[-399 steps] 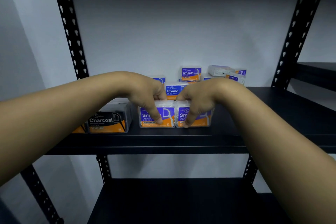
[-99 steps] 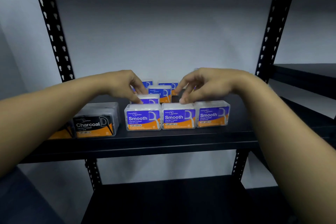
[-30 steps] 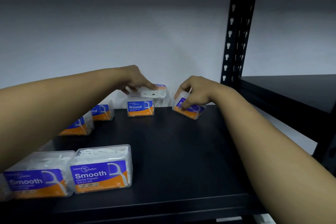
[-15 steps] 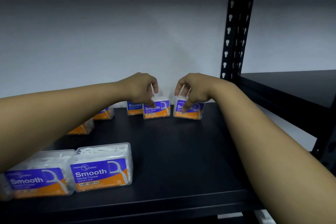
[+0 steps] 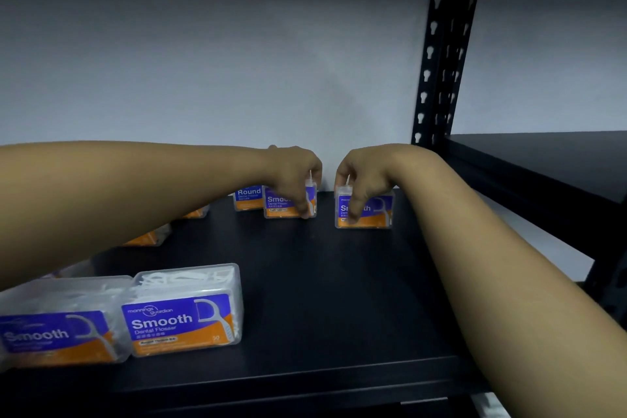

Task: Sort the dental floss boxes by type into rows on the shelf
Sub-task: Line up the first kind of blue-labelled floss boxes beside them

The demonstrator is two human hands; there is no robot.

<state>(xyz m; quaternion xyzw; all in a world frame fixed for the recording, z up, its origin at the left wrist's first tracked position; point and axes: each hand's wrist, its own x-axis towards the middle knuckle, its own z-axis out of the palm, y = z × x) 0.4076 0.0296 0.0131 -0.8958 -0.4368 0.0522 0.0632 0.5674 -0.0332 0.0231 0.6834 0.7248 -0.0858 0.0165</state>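
Near the back of the black shelf (image 5: 322, 299), my left hand (image 5: 298, 176) grips a clear Smooth floss box (image 5: 281, 205) from above, fingers curled down over its front. To the right, my right hand (image 5: 361, 180) holds a second Smooth box (image 5: 375, 212) the same way. Both boxes stand upright on the shelf, apart from each other. A Round box (image 5: 247, 197) stands just left of the left-hand box. Two more Smooth boxes (image 5: 185, 312) (image 5: 57, 329) sit side by side at the front left.
More floss boxes (image 5: 149, 237) lie behind my left forearm, mostly hidden. A black perforated upright (image 5: 441, 44) rises at the right, with another dark shelf (image 5: 543, 159) beyond it. The grey wall stands right behind the back boxes.
Both hands have drawn their Smooth boxes slightly forward on the shelf. The gap between the two boxes has widened, the right one sliding further right.
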